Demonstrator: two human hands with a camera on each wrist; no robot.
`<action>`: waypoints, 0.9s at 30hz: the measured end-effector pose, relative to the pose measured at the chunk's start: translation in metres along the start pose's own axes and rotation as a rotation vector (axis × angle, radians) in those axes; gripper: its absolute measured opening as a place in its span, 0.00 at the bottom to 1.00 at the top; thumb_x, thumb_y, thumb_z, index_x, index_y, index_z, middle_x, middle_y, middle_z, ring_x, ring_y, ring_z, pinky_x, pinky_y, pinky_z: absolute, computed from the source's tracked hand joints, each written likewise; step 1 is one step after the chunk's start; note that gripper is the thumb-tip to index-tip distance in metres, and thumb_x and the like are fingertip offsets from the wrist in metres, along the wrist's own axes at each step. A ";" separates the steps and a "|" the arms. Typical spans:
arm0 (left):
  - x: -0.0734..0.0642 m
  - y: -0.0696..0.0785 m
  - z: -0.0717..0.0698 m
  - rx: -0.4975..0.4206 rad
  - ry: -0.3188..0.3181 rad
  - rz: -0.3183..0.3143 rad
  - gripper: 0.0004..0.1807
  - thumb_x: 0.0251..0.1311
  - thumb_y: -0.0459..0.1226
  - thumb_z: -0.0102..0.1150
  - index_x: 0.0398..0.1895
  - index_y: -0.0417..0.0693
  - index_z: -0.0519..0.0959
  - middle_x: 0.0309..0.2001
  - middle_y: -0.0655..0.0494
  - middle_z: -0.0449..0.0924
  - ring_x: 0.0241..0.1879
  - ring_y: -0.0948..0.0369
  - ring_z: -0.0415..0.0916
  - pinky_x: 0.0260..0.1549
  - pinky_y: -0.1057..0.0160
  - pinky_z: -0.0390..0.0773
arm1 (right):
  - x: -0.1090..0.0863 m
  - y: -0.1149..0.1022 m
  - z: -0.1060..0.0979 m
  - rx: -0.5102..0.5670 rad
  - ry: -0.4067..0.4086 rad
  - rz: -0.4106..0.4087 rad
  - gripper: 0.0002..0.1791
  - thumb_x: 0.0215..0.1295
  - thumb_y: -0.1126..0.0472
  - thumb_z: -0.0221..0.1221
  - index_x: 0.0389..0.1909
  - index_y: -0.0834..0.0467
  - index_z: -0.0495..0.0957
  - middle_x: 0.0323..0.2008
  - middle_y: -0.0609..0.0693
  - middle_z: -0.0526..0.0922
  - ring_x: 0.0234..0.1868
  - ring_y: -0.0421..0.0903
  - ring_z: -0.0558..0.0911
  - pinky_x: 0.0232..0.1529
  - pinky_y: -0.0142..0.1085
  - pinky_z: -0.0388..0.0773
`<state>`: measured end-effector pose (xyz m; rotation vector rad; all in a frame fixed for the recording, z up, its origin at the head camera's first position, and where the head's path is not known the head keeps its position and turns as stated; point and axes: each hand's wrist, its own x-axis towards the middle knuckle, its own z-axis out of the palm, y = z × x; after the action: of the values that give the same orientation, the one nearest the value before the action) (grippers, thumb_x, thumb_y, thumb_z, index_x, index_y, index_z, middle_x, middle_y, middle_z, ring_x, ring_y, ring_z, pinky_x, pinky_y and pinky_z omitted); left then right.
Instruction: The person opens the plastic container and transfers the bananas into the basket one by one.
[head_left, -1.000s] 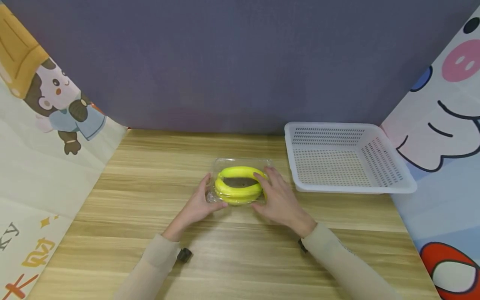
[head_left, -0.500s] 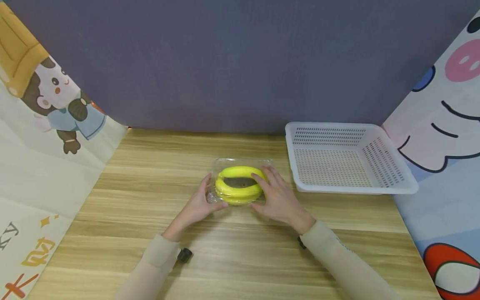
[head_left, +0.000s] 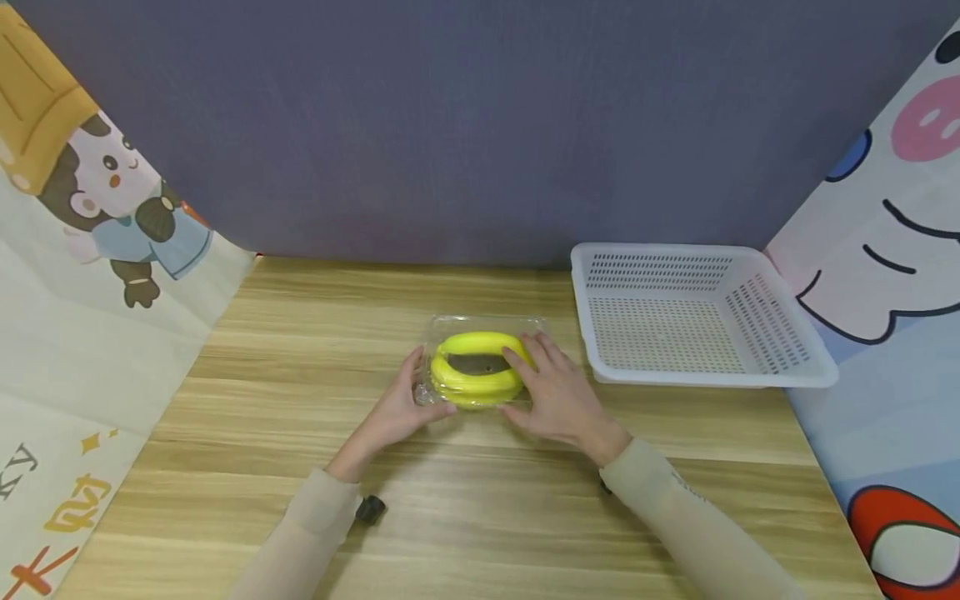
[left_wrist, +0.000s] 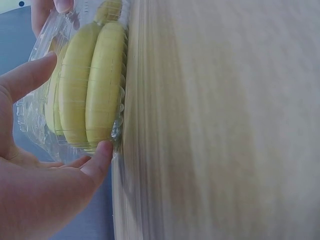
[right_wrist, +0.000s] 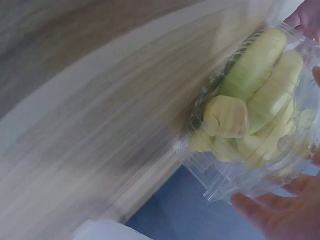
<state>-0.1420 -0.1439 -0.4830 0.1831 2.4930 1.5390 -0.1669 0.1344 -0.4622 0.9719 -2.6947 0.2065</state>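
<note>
A clear plastic clamshell box (head_left: 486, 322) lies on the table, and yellow bananas (head_left: 477, 383) show through its lid. My left hand (head_left: 393, 408) grips the box's left end, thumb along the front and fingers at the side. At the other end, my right hand (head_left: 558, 398) holds the box with its thumb at the front and fingers spread over the lid and far side. In the left wrist view, the left thumb and fingers touch the box near the banana tips. The right wrist view shows the stem end of the bananas (right_wrist: 226, 117) inside the plastic.
A white perforated plastic basket (head_left: 663, 333) stands at the back right of the wooden table (head_left: 480, 517). Behind rises a grey-blue panel (head_left: 480, 133). Printed cartoon sheets flank the left and right sides.
</note>
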 end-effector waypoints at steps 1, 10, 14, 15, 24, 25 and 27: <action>-0.001 0.002 0.000 -0.002 -0.003 -0.001 0.64 0.43 0.50 0.75 0.76 0.51 0.38 0.73 0.42 0.48 0.68 0.42 0.55 0.64 0.42 0.59 | 0.000 0.000 0.000 -0.008 0.003 -0.006 0.46 0.54 0.28 0.51 0.68 0.54 0.64 0.68 0.61 0.60 0.67 0.64 0.60 0.59 0.59 0.68; -0.013 0.035 -0.006 -0.015 -0.037 -0.009 0.60 0.49 0.40 0.72 0.74 0.39 0.38 0.71 0.32 0.47 0.67 0.38 0.53 0.64 0.40 0.58 | 0.001 0.003 -0.001 -0.067 0.022 -0.088 0.45 0.56 0.30 0.51 0.67 0.56 0.65 0.66 0.65 0.64 0.65 0.67 0.63 0.60 0.58 0.68; -0.008 0.019 -0.004 -0.014 -0.026 -0.005 0.61 0.47 0.43 0.73 0.75 0.44 0.37 0.72 0.35 0.47 0.68 0.39 0.53 0.64 0.40 0.57 | 0.002 0.005 -0.003 -0.096 0.056 -0.146 0.44 0.56 0.32 0.52 0.66 0.59 0.66 0.63 0.67 0.66 0.63 0.69 0.66 0.58 0.57 0.70; -0.006 0.014 -0.003 -0.014 -0.021 -0.004 0.62 0.46 0.45 0.73 0.75 0.46 0.38 0.72 0.37 0.47 0.68 0.40 0.53 0.64 0.40 0.57 | 0.003 0.005 -0.003 -0.103 0.067 -0.162 0.44 0.56 0.32 0.53 0.65 0.60 0.67 0.63 0.68 0.67 0.62 0.70 0.67 0.57 0.57 0.72; 0.000 -0.001 -0.001 -0.016 -0.012 0.002 0.64 0.43 0.50 0.74 0.76 0.52 0.38 0.73 0.42 0.47 0.68 0.42 0.54 0.63 0.41 0.59 | 0.004 0.011 -0.006 -0.132 0.101 -0.240 0.43 0.56 0.33 0.56 0.63 0.61 0.70 0.60 0.69 0.70 0.57 0.70 0.71 0.47 0.52 0.79; -0.001 0.001 -0.001 -0.017 -0.013 -0.001 0.64 0.44 0.48 0.74 0.76 0.51 0.38 0.73 0.41 0.46 0.68 0.41 0.54 0.63 0.41 0.59 | 0.004 0.011 -0.006 -0.133 0.097 -0.240 0.43 0.56 0.33 0.56 0.63 0.61 0.70 0.60 0.69 0.70 0.57 0.70 0.71 0.46 0.52 0.80; -0.002 0.006 -0.001 -0.016 -0.018 -0.006 0.63 0.46 0.45 0.74 0.76 0.49 0.37 0.73 0.39 0.45 0.68 0.40 0.53 0.64 0.41 0.58 | 0.004 0.011 -0.007 -0.137 0.094 -0.241 0.43 0.56 0.33 0.56 0.63 0.62 0.70 0.59 0.69 0.71 0.57 0.70 0.72 0.45 0.52 0.80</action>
<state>-0.1399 -0.1426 -0.4774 0.1860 2.4644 1.5481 -0.1760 0.1418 -0.4549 1.1998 -2.4439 0.0191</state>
